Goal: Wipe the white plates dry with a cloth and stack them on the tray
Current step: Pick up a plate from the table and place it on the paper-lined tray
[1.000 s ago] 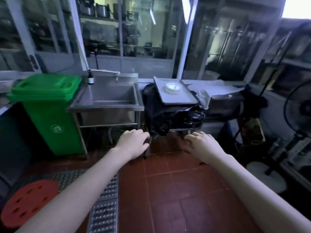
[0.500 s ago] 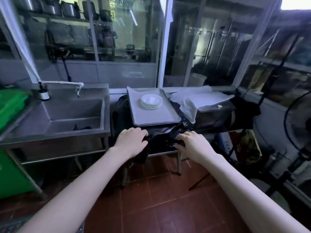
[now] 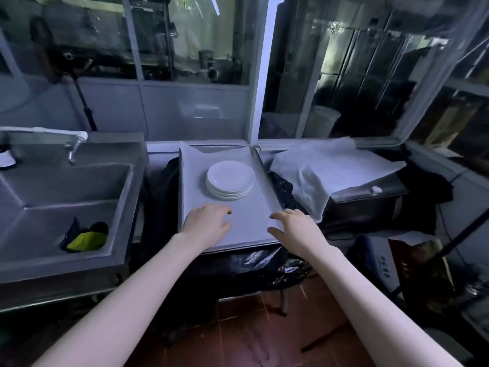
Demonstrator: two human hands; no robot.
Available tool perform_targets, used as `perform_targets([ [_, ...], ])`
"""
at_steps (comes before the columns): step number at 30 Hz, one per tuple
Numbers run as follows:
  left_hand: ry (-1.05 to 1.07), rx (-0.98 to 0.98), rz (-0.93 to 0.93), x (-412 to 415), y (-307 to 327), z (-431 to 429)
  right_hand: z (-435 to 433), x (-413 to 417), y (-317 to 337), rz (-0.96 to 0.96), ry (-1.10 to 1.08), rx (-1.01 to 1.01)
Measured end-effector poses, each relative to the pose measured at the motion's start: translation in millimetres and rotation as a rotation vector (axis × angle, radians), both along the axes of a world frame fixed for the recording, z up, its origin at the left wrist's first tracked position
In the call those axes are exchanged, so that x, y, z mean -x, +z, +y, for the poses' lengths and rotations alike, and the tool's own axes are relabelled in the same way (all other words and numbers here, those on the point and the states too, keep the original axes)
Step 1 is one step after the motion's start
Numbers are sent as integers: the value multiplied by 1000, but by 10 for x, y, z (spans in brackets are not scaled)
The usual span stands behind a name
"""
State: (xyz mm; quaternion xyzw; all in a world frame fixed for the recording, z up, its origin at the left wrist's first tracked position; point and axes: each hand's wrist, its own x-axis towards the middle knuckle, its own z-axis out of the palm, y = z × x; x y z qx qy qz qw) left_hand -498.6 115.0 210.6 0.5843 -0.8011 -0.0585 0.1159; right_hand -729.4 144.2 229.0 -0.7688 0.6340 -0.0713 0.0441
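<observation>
From the head camera I am looking down at a grey tray [image 3: 190,181] sitting on a stand draped in black plastic [image 3: 254,263], with a stack of white plates [image 3: 229,179] resting on its far half, nearer the right rim. My left hand [image 3: 209,225] is lying palm down over the near left part of the tray, fingers loosely spread and gripping nothing; whether it is actually touching the surface I cannot tell. My right hand [image 3: 295,230] is reaching over the tray's near right corner, fingers extended and slightly curled, also empty, its fingertips just beside the raised right edge. Both hands are sitting short of the plates, with bare tray between them and the stack. A white cloth [image 3: 325,173] is lying spread over a dark box to the right of the tray, well apart from either hand. To the left a steel sink [image 3: 60,186] is holding a yellow and black rag [image 3: 86,238] near its front corner, and a tap [image 3: 72,145] is hanging over the basin
</observation>
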Motion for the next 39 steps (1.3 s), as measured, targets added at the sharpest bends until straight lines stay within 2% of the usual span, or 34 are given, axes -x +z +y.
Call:
perform_targets([
  [10, 118, -110, 70, 105, -525, -1839, -2104, 65, -400, -148, 19, -62],
  [15, 275, -143, 240, 125, -883, -2505, -3050, 59, -733, -279, 67, -107],
  [20, 499, -155, 464, 141, -1217, -2984, -3766, 11, -1086, -410, 106, -263],
  [24, 671, -253, 660, 137, -1415, -3198, -4116, -17, -1317, -575, 70, -363],
  [28, 763, -319, 699, 129, -1568, -3327, -4314, -49, -1492, -716, -6, -492],
  [39, 863, -289, 926, 163, -1627, -3380, -4450, -130, -1704, -825, -117, -554],
])
